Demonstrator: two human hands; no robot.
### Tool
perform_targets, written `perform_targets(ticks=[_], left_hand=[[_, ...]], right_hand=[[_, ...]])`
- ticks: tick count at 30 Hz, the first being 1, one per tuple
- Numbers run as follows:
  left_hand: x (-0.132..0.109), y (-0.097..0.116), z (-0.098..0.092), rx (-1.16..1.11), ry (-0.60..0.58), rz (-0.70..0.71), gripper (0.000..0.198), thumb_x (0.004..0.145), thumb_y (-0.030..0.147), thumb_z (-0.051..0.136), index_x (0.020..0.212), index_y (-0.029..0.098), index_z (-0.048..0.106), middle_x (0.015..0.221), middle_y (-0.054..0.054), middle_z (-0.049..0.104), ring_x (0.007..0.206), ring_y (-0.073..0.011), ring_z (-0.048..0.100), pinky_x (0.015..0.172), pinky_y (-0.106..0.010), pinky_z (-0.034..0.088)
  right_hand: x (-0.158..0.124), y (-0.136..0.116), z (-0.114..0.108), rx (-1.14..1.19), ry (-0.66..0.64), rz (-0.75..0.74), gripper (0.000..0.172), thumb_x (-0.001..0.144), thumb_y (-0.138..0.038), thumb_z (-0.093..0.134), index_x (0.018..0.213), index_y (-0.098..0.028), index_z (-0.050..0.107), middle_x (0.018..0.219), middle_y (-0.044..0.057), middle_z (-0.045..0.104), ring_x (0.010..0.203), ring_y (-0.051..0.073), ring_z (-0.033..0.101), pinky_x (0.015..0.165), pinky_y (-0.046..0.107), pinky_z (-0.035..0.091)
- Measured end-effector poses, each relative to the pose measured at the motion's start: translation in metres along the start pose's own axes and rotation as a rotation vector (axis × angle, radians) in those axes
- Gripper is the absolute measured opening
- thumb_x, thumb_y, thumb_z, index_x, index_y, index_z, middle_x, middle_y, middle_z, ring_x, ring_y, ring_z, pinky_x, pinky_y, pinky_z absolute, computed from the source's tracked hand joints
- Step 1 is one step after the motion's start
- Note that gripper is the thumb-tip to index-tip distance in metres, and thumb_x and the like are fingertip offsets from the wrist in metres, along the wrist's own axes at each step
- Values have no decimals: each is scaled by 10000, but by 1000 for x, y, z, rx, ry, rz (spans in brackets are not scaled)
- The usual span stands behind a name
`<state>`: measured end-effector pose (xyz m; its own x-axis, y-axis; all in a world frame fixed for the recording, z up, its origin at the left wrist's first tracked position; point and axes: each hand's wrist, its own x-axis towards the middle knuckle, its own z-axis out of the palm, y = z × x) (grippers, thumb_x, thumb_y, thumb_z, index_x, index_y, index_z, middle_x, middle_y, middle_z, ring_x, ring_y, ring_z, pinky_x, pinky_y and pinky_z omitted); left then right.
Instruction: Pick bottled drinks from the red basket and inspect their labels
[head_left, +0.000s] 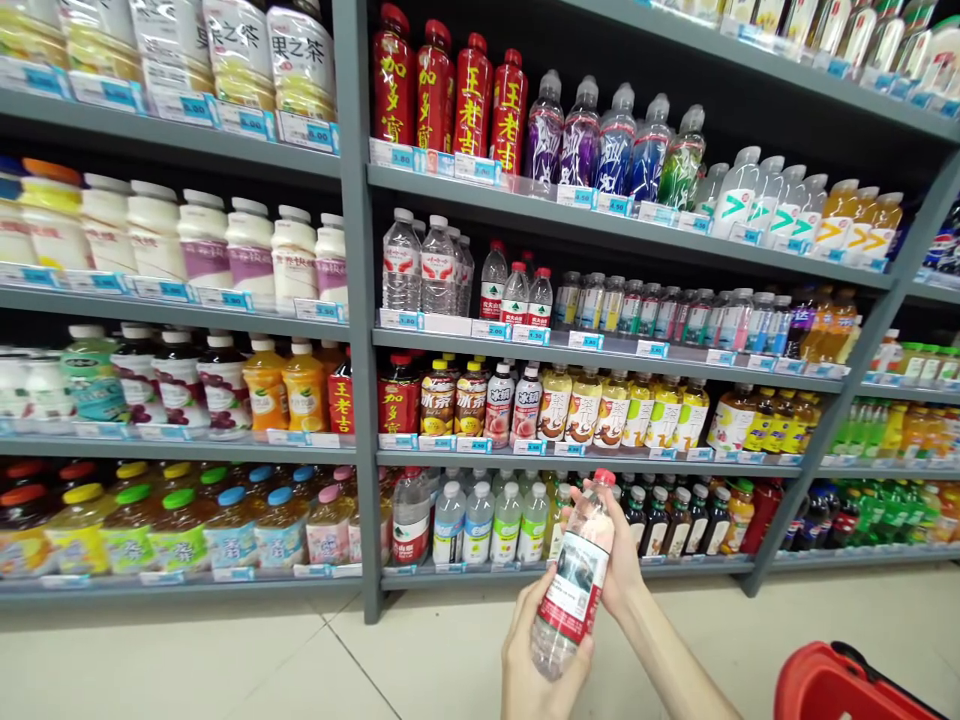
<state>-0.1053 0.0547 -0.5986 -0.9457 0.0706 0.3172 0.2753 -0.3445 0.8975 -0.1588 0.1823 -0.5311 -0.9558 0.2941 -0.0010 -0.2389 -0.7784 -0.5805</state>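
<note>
A clear plastic water bottle (576, 580) with a red cap and a red, white and dark label is held tilted in front of the shelves. My left hand (536, 650) wraps round its lower part, thumb along the side. Higher up, my right hand (619, 550) grips the bottle near its shoulder and cap, with some fingers hidden behind it. Behind the bottle, the bottom shelf carries white-capped bottles (478, 522) and small dark bottles (678, 520).
Grey shelving (358, 300) full of drinks spans the view, with price tags along the edges. Similar red-capped water bottles (515, 295) stand on a middle shelf. A red shopping basket (825, 685) is at the lower right, above the pale tiled floor (262, 650).
</note>
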Motion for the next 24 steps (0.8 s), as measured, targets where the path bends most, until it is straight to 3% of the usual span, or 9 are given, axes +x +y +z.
perform_targets(ticks=[3, 5, 7, 10, 12, 15, 19, 22, 24], left_hand=[[-2, 4, 0, -240, -70, -277, 841, 654, 471, 852, 1386, 193, 545, 1147, -163, 696, 751, -252, 680, 575, -344, 601], [-2, 3, -1, -409, -78, -394, 867, 642, 474, 858, 1389, 194, 518, 1141, -165, 703, 753, -262, 686, 483, -309, 566], [-1, 0, -3, -579, -69, -529, 740, 674, 469, 837, 1301, 181, 568, 1037, -142, 731, 774, -277, 708, 459, -279, 543], [-1, -8, -9, -840, -123, -856, 444, 803, 468, 726, 1088, 136, 653, 830, -98, 744, 629, -215, 700, 454, -235, 509], [-1, -14, -13, -1017, -207, -1049, 407, 862, 465, 646, 1046, 103, 670, 820, -115, 753, 570, -178, 682, 456, -205, 487], [-4, -21, -14, -1196, -252, -1192, 483, 898, 492, 567, 1074, 54, 670, 872, -169, 764, 545, -155, 668, 469, -191, 476], [-9, -20, -5, -1157, -9, -1271, 467, 916, 451, 527, 1063, 23, 644, 813, -183, 758, 475, -143, 617, 465, -211, 470], [-11, -15, 4, -950, 248, -1210, 380, 896, 318, 535, 1143, 34, 590, 739, -149, 748, 474, -166, 627, 465, -219, 471], [-12, -14, 8, -834, 348, -1151, 355, 874, 258, 531, 1169, 64, 570, 737, -127, 745, 479, -170, 635, 460, -213, 461]], right_hand=[[0, -1, -3, 23, -46, -8, 385, 784, -416, 787, 1095, -222, 670, 1060, 45, 765, 762, 204, 734, 674, 338, 608], [0, -2, -5, 36, -65, -11, 373, 781, -426, 784, 1076, -226, 677, 1055, 43, 766, 750, 203, 731, 680, 347, 606], [-2, -3, -7, 42, -62, -13, 383, 751, -440, 803, 1042, -220, 688, 1028, 47, 769, 738, 206, 728, 691, 358, 606], [-5, -4, -6, 31, -80, 4, 413, 679, -472, 845, 960, -208, 700, 940, 48, 771, 708, 209, 721, 684, 356, 600], [-7, -4, -4, 13, -143, 19, 380, 669, -462, 849, 905, -207, 694, 847, 30, 753, 664, 189, 701, 656, 326, 585], [-8, -2, 0, -46, -206, 31, 289, 710, -414, 821, 843, -207, 670, 720, -2, 695, 595, 163, 665, 588, 278, 548], [-3, 2, -1, -149, -105, 28, 271, 721, -384, 811, 811, -185, 651, 709, 1, 685, 566, 161, 657, 548, 267, 528], [-1, 6, -4, -249, -44, 20, 294, 709, -384, 822, 819, -167, 656, 718, 18, 698, 583, 176, 675, 561, 276, 536], [0, 8, -5, -312, -32, 10, 309, 697, -383, 832, 820, -156, 662, 719, 31, 704, 591, 189, 685, 555, 281, 535]])
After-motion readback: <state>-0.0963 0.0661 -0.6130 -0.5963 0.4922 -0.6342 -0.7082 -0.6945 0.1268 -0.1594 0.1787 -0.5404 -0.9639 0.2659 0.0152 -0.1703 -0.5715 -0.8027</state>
